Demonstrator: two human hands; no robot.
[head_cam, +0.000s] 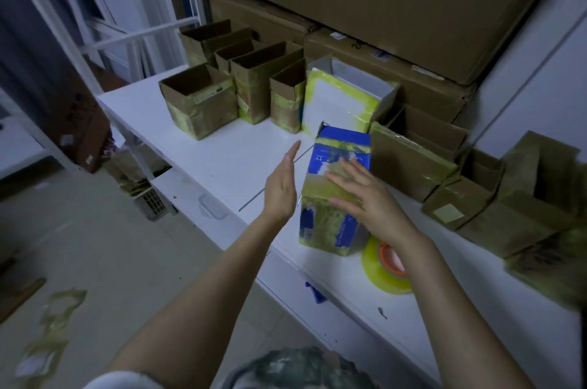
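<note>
- Left hand (281, 188) and right hand (371, 198) bare, forearms uncovered to the elbows.
- White fabric sleeve edge (127, 380) at the left upper arm.
- Mottled grey-green camouflage-patterned garment (301, 369) on the body.

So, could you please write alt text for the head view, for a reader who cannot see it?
A person's right hand presses flat on the taped top of a blue box on a white table, the left hand open beside it. A roll of tape lies by the right wrist, and open cardboard boxes stand behind.
</note>
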